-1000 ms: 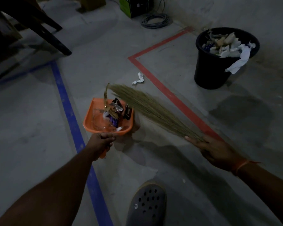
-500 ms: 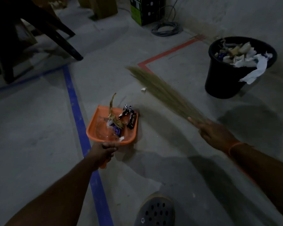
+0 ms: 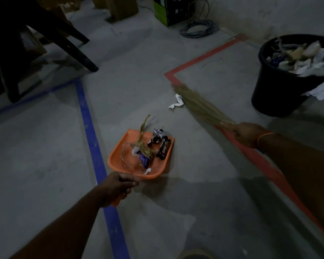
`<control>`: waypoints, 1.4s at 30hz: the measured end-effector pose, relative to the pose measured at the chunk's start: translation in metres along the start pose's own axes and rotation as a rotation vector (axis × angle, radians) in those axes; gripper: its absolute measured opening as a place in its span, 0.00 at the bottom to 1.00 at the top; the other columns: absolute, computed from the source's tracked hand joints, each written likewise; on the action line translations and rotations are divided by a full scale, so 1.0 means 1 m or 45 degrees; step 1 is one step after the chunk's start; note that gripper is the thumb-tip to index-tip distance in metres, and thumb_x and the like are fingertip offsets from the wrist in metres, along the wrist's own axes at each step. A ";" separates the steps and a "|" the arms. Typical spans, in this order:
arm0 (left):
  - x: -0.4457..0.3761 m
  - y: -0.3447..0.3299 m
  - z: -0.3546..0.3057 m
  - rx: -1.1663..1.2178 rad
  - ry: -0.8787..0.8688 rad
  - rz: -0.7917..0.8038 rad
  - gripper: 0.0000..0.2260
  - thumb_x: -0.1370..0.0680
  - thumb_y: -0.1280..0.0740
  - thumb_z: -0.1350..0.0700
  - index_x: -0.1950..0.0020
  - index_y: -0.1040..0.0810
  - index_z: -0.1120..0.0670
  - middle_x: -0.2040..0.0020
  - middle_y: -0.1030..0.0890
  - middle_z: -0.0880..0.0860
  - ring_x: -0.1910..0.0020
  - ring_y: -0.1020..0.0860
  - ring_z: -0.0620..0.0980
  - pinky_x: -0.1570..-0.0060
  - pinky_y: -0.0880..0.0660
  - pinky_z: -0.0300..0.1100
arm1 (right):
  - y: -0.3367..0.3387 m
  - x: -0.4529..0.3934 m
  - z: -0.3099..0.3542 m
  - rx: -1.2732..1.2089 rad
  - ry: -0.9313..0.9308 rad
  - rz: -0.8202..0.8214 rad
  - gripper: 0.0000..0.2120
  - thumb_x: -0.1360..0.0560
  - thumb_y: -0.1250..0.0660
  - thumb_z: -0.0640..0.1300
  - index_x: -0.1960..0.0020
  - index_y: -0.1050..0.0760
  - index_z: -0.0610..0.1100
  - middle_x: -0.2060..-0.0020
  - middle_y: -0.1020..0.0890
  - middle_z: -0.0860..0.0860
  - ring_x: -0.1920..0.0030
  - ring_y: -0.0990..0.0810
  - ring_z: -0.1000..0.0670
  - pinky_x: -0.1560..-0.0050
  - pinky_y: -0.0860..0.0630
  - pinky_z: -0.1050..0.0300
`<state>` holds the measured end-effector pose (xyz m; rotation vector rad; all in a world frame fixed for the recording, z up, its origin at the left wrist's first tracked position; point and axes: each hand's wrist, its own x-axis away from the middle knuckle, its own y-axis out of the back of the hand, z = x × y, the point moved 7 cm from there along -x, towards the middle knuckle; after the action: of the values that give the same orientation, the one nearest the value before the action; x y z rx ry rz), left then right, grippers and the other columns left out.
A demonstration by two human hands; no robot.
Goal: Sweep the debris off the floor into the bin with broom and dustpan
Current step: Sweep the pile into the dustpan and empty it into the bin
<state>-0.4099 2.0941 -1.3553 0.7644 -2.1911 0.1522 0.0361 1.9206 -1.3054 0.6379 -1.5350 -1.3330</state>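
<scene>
My left hand (image 3: 118, 186) grips the handle of an orange dustpan (image 3: 120, 159), which rests low on the concrete floor and holds wrappers and a dry leaf (image 3: 150, 144). My right hand (image 3: 248, 133) is closed on the base of a grass broom (image 3: 198, 105). The broom's bristle tips lie on the floor right beside a crumpled white paper scrap (image 3: 177, 102), ahead of the dustpan. A black bin (image 3: 277, 90) stands at the right, heaped with paper and wrappers, with white paper hanging over its rim.
Blue tape (image 3: 92, 139) and red tape (image 3: 200, 59) mark lines on the floor. Dark chair legs (image 3: 77, 53) stand at the upper left. A coiled cable (image 3: 198, 29) and boxes lie along the far wall. A shoe tip (image 3: 195, 254) shows at the bottom edge.
The broom swung away from the dustpan and out to the right, and its tips now rest by the white scrap. The dustpan came down toward the floor.
</scene>
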 end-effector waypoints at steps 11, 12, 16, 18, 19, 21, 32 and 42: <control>-0.009 0.006 -0.015 -0.006 0.044 0.034 0.09 0.21 0.35 0.67 0.46 0.16 0.62 0.54 0.17 0.59 0.67 0.23 0.47 0.71 0.28 0.38 | -0.048 0.041 -0.009 -0.003 0.239 0.000 0.37 0.20 0.45 0.44 0.32 0.64 0.76 0.53 0.30 0.53 0.53 0.27 0.51 0.52 0.31 0.57; -0.010 0.005 -0.016 -0.006 0.046 0.029 0.09 0.21 0.34 0.67 0.46 0.15 0.62 0.53 0.16 0.59 0.67 0.23 0.47 0.71 0.28 0.38 | -0.051 0.046 -0.007 -0.003 0.251 -0.011 0.38 0.20 0.45 0.44 0.34 0.65 0.78 0.54 0.31 0.54 0.54 0.28 0.52 0.54 0.33 0.59; -0.012 -0.006 -0.025 -0.013 0.006 0.013 0.08 0.21 0.34 0.66 0.48 0.15 0.60 0.53 0.17 0.59 0.67 0.24 0.47 0.70 0.28 0.39 | -0.056 0.067 0.004 0.010 0.323 -0.087 0.37 0.20 0.45 0.45 0.32 0.63 0.78 0.52 0.30 0.54 0.55 0.28 0.53 0.54 0.28 0.58; -0.010 -0.016 -0.033 0.002 -0.019 0.010 0.08 0.21 0.34 0.66 0.47 0.15 0.61 0.55 0.17 0.59 0.67 0.24 0.47 0.70 0.28 0.38 | -0.056 0.077 0.009 0.051 0.355 -0.108 0.34 0.19 0.45 0.46 0.29 0.61 0.76 0.44 0.27 0.51 0.50 0.25 0.51 0.50 0.25 0.57; -0.008 -0.020 -0.037 0.012 -0.028 0.015 0.08 0.21 0.34 0.67 0.47 0.16 0.61 0.56 0.17 0.59 0.67 0.24 0.47 0.70 0.27 0.38 | -0.054 0.082 0.011 0.053 0.363 -0.130 0.33 0.19 0.45 0.47 0.28 0.60 0.75 0.42 0.28 0.51 0.49 0.25 0.51 0.49 0.26 0.58; -0.004 -0.028 -0.049 0.016 -0.047 0.029 0.09 0.21 0.34 0.66 0.47 0.16 0.61 0.56 0.17 0.58 0.67 0.23 0.47 0.69 0.27 0.39 | -0.046 0.094 0.012 0.000 0.356 -0.169 0.33 0.19 0.45 0.47 0.29 0.60 0.75 0.45 0.31 0.54 0.51 0.30 0.54 0.52 0.32 0.61; 0.058 -0.071 -0.201 -0.133 -0.352 0.083 0.10 0.22 0.34 0.70 0.47 0.16 0.63 0.57 0.17 0.57 0.71 0.25 0.46 0.75 0.30 0.36 | 0.052 0.166 -0.048 -0.086 0.252 -0.348 0.33 0.23 0.47 0.46 0.26 0.54 0.72 0.42 0.25 0.46 0.47 0.22 0.44 0.45 0.24 0.48; 0.098 -0.197 -0.384 -0.404 -0.535 0.124 0.10 0.20 0.36 0.67 0.47 0.15 0.60 0.65 0.19 0.56 0.75 0.26 0.44 0.78 0.31 0.35 | 0.170 0.255 -0.155 0.090 -0.010 -0.522 0.40 0.22 0.41 0.45 0.29 0.65 0.73 0.44 0.24 0.48 0.50 0.23 0.46 0.54 0.29 0.55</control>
<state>-0.0977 2.0197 -1.0507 0.5440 -2.5635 -0.3306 0.1088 1.6787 -1.0731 1.0343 -1.5134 -1.5877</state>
